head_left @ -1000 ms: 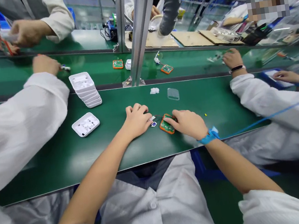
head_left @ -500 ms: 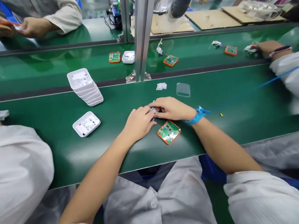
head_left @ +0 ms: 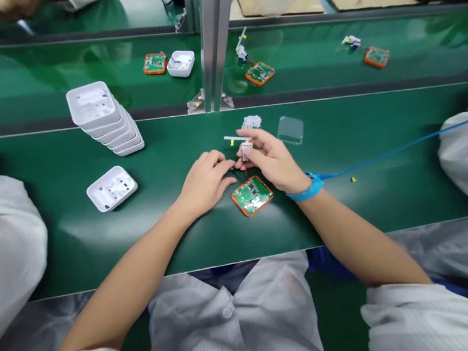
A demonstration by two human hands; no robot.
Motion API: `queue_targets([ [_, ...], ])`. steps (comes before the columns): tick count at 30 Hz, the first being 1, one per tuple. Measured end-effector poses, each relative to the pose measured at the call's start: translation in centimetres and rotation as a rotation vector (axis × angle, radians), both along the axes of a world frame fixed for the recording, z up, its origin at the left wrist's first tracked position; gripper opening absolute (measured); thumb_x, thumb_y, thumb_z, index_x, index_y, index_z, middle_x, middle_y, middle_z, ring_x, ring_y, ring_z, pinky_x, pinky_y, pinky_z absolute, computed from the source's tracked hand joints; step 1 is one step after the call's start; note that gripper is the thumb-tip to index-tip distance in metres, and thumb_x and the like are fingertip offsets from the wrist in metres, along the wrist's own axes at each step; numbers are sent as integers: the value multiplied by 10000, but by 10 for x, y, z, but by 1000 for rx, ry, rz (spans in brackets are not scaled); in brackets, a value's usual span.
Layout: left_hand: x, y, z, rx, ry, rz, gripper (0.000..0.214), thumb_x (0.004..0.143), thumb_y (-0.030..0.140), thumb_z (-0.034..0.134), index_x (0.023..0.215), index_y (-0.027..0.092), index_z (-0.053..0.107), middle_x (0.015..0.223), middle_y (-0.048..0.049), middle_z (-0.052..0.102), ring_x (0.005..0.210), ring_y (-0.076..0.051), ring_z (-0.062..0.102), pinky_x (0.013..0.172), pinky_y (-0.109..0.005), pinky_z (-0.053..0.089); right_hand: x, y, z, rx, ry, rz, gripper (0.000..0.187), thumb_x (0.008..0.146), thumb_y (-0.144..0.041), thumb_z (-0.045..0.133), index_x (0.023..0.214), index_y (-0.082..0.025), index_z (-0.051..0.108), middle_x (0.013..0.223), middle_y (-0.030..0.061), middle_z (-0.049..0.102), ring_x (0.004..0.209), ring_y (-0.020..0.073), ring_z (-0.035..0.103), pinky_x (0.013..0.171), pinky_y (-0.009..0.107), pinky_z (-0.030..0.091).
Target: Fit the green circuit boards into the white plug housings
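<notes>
Glossy green belt | right hand fingers pinch small white connector | left hand fingers curled loosely | square orange-rimmed board flat

I see stacked white shells left on the counter, one open shell nearer, a clear cover right, three boards on the far belt.

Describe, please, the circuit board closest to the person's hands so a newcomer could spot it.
On the near green bench, find the person's right hand with its blue wrist strap. The circuit board lies flat beside that wrist: green, orange-edged, and the only board on this side of the metal post.
</notes>
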State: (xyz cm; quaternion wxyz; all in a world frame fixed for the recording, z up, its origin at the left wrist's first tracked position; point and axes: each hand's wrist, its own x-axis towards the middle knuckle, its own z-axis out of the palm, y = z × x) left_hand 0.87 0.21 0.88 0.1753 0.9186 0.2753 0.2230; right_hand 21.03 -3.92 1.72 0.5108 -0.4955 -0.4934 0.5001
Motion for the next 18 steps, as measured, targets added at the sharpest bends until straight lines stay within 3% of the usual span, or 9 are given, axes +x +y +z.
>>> queue_targets([
  [3, 1, 0, -4, 17, -3, 45, 200, 982, 191, 547, 1099, 185, 709, 1056, -100, 594, 952, -234, 527, 875, -391, 489, 8, -2, 6, -46, 60, 64, 614, 759, -393, 873, 1259, -262, 541, 977, 4, 698, 798, 170, 732, 736, 310, 626],
  [9, 6, 1, -3, -5, -6, 24, 189, 997, 290, 565, 1026, 182, 717, 1096, -99, 613, 981, -241, 533, 921, -419, 476, 5, -2, 1, -127, 305, -39, 644, 553, -338, 1012, 1004, -228, 565, 794, -55, 652, 718, 123, 673, 661, 254, 578],
  [13, 15, -4, -4, -26, 7, 178, 135, 979, 217, 566, 1023, 168, 684, 1059, -101, 600, 986, -249, 535, 908, -410, 481, -6, -1, 0, -156, 438, 17, 516, 636, -396, 973, 999, -215, 654, 752, -58, 564, 678, 81, 559, 619, 222, 513],
  [18, 24, -7, -6, -82, -31, 360, 85, 915, 212, 667, 974, 158, 638, 1104, -118, 589, 1028, -270, 535, 931, -429, 482, -12, -2, 1, -84, 407, 32, 558, 723, -421, 897, 1213, -326, 648, 929, -27, 613, 779, 114, 550, 666, 255, 513],
])
